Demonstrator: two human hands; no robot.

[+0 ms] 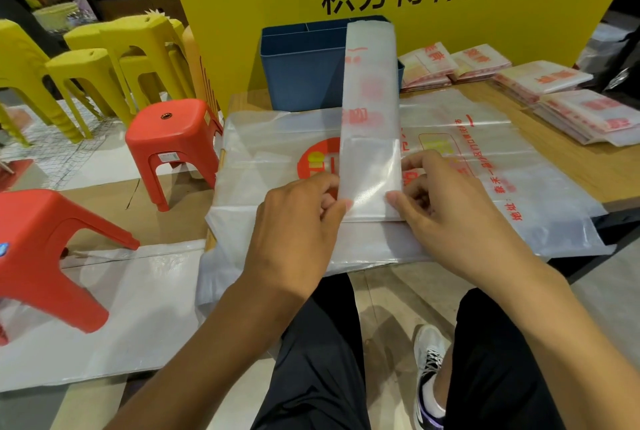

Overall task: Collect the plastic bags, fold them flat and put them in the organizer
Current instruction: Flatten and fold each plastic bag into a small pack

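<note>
Near the table's front edge, the left hand (298, 221) and right hand (446, 207) each pinch a near corner of a bag folded into a long narrow strip (370, 117), thumb and fingertips closed on the plastic. The strip runs away from the person over flat unfolded bags (485, 166). At the back edge stands the blue organizer (301, 76); folded bag stacks (540, 93) lie toward the right edge.

Head-worn view, facing forward and down, close over table (571, 166)
</note>
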